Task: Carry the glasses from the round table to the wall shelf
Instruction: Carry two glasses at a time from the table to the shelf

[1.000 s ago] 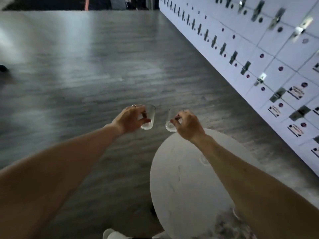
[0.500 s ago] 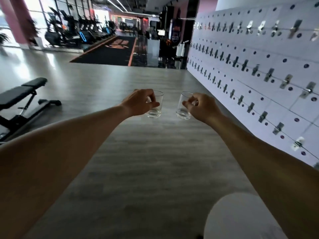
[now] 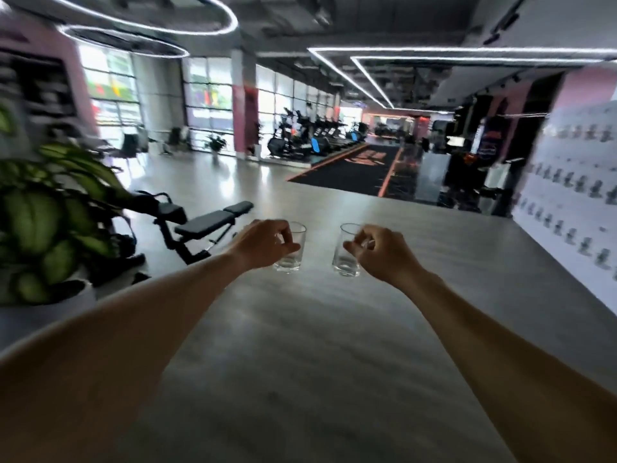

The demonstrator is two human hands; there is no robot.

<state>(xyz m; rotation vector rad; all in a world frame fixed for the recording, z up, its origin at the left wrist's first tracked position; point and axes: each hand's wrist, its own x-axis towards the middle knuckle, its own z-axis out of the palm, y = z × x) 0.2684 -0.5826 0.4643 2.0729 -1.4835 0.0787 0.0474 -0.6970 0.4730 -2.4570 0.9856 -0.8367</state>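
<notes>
Mid-frame, left hand (image 3: 263, 246) grips one clear glass (image 3: 291, 248), fingers wrapped round it. Right hand (image 3: 384, 253) pinches 2nd glass (image 3: 347, 250) by its rim; both upright, apart.

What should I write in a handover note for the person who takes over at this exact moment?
Left hand: grip closed around one clear glass, held upright in the air.
Right hand: grip closed around the second glass, also upright, a gap between the two.
Position: both arms stretched forward over the grey floor; bench and plant on the left, locker wall on the right.
Done: both glasses are picked up; the round table is out of view.
Left: find the wall shelf, not visible now, and set both glasses on it.
</notes>
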